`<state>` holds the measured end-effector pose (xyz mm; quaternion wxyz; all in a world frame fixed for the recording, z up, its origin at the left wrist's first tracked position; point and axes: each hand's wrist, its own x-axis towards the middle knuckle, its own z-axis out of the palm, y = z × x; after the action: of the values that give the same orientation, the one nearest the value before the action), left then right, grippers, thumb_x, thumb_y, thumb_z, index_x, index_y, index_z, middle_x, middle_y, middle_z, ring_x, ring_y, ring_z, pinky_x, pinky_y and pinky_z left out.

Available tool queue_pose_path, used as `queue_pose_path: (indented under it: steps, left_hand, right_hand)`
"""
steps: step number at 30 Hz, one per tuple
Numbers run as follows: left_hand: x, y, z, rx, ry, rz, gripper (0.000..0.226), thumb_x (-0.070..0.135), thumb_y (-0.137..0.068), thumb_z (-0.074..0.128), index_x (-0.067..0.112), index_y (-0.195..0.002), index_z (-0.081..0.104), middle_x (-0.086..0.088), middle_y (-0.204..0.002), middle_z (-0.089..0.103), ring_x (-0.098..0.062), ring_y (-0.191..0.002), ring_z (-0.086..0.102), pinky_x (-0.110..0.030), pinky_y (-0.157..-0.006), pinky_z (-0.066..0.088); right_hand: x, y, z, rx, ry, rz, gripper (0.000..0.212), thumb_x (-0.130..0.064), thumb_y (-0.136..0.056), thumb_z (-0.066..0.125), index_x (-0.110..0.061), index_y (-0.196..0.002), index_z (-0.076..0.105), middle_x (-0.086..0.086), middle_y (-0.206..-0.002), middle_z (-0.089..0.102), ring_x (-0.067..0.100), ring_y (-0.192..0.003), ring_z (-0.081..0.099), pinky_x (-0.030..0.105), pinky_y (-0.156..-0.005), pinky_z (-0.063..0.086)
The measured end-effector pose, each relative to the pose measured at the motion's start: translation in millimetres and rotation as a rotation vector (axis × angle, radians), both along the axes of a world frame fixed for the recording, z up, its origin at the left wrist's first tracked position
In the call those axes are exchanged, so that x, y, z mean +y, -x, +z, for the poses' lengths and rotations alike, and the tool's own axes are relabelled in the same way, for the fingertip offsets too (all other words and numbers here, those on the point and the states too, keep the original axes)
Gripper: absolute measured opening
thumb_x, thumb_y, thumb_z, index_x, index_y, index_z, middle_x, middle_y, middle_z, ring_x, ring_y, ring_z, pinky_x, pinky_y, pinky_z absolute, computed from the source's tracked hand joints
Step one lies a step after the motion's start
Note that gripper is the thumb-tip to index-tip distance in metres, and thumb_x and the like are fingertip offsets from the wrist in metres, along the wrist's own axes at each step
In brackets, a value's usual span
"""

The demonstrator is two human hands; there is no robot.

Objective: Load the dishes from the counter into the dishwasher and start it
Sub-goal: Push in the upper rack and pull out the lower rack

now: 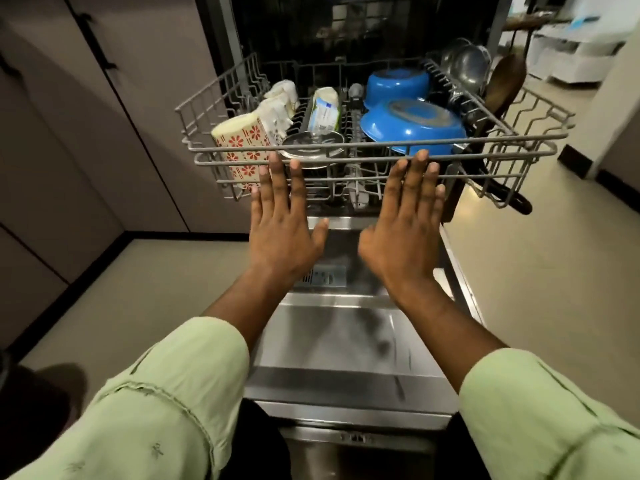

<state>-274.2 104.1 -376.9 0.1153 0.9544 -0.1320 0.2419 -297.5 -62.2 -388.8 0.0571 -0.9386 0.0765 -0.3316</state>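
Two flat hands meet the front edge of the grey wire upper rack [491,154]: our left hand [280,220] just left of the middle and our right hand [405,223] just right of it. Fingers are straight and slightly spread, tips against the front rail, gripping nothing.

The rack stands pulled out over the open stainless-steel dishwasher door [346,341] and carries the dishes. A cream mug with red flowers [242,140] sits at the front-left corner, with a shiny steel bowl [311,147] beside it. Two upturned blue bowls [412,124] lie right of centre, and steel pots [467,65] fill the back-right corner.

We judge loading done and the rack-closing step in hand. Next comes an even push from both hands so the rack slides in straight, then raising the door and starting the cycle.
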Motion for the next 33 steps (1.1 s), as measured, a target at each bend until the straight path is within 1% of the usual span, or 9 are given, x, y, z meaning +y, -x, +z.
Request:
queue_pose_path:
  steps: [2, 4, 6, 11, 14, 17, 22, 28, 33]
  left_hand:
    - [-1.4, -9.9, 8.3, 0.079, -0.042, 0.046, 0.098, 0.051, -0.098, 0.044, 0.016, -0.146, -0.034, -0.009, -0.145, -0.046, -0.030, -0.146, -0.028, -0.042, -0.120, -0.013]
    - [-4.1, -23.6, 15.5, 0.128, -0.077, 0.073, 0.098, 0.049, -0.099, 0.043, 0.017, -0.142, -0.039, -0.010, -0.144, -0.048, -0.032, -0.147, -0.027, -0.042, -0.120, -0.011]
    - [-10.5, -35.9, 18.6, 0.150, -0.094, 0.087, 0.098, 0.048, -0.099, 0.044, 0.018, -0.140, -0.040, -0.010, -0.142, -0.050, -0.032, -0.146, -0.028, -0.043, -0.121, -0.010]
    - [-27.4, -68.7, 21.6, 0.207, -0.081, 0.119, 0.104, 0.053, -0.097, 0.047, 0.013, -0.146, -0.036, -0.013, -0.137, -0.053, -0.035, -0.145, -0.029, -0.048, -0.122, -0.007]
    - [-28.6, -89.8, 22.6, 0.208, -0.131, 0.118, 0.105, 0.055, -0.095, 0.048, 0.015, -0.147, -0.034, -0.015, -0.144, -0.050, -0.036, -0.145, -0.028, -0.047, -0.122, -0.008]
    - [-26.5, -108.1, 26.0, 0.227, -0.167, 0.082, 0.104, 0.056, -0.094, 0.049, 0.018, -0.150, -0.031, -0.017, -0.150, -0.045, -0.035, -0.146, -0.027, -0.049, -0.123, -0.006]
    - [-25.2, -142.0, 25.1, 0.229, -0.208, 0.061, 0.108, 0.060, -0.093, 0.049, 0.019, -0.148, -0.033, -0.018, -0.149, -0.045, -0.036, -0.145, -0.030, -0.049, -0.122, -0.008]
    - [-27.3, -186.3, 14.7, 0.125, -0.234, 0.010, 0.108, 0.063, -0.090, 0.046, 0.016, -0.150, -0.030, -0.021, -0.152, -0.040, -0.037, -0.145, -0.028, -0.045, -0.120, -0.012]
    - [-24.5, -227.0, 16.2, 0.117, -0.289, -0.033, 0.107, 0.062, -0.092, 0.046, 0.017, -0.148, -0.033, -0.021, -0.151, -0.041, -0.037, -0.145, -0.028, -0.044, -0.118, -0.014]
  right_hand:
    - [1.0, -9.3, 5.2, 0.099, 0.003, 0.004, 0.105, -0.028, -0.079, 0.058, -0.006, -0.152, -0.013, 0.019, -0.157, -0.024, 0.039, -0.148, -0.011, 0.053, -0.121, 0.001]
    - [-0.6, -24.0, 11.7, 0.180, 0.031, 0.006, 0.111, -0.035, -0.081, 0.059, -0.007, -0.148, -0.026, 0.017, -0.147, -0.041, 0.038, -0.146, -0.021, 0.052, -0.121, -0.003]
    - [-5.4, -36.8, 18.0, 0.227, 0.037, 0.008, 0.116, -0.040, -0.081, 0.060, -0.007, -0.146, -0.031, 0.018, -0.144, -0.046, 0.038, -0.144, -0.026, 0.051, -0.121, -0.004]
    - [-18.6, -60.5, 27.0, 0.260, 0.050, 0.079, 0.115, -0.045, -0.082, 0.063, -0.014, -0.151, -0.025, 0.017, -0.150, -0.041, 0.035, -0.145, -0.026, 0.049, -0.121, -0.004]
    - [-26.0, -80.7, 28.8, 0.257, 0.074, 0.076, 0.115, -0.051, -0.082, 0.062, -0.016, -0.152, -0.022, 0.017, -0.151, -0.042, 0.035, -0.145, -0.025, 0.049, -0.121, -0.004]
    - [-33.3, -99.2, 31.7, 0.276, 0.101, 0.075, 0.115, -0.053, -0.080, 0.061, -0.019, -0.153, -0.021, 0.015, -0.151, -0.042, 0.034, -0.146, -0.025, 0.050, -0.120, -0.009]
    - [-41.4, -124.5, 36.4, 0.311, 0.115, 0.076, 0.112, -0.050, -0.081, 0.060, -0.021, -0.153, -0.020, 0.011, -0.151, -0.042, 0.031, -0.146, -0.025, 0.049, -0.120, -0.011]
    - [-44.7, -161.6, 41.7, 0.344, 0.113, 0.011, 0.111, -0.043, -0.081, 0.062, -0.022, -0.154, -0.018, 0.012, -0.152, -0.041, 0.031, -0.147, -0.022, 0.049, -0.121, -0.006]
    - [-37.8, -197.8, 47.8, 0.363, 0.091, -0.059, 0.109, -0.042, -0.082, 0.063, -0.018, -0.155, -0.014, 0.014, -0.154, -0.036, 0.032, -0.148, -0.019, 0.050, -0.121, -0.002]
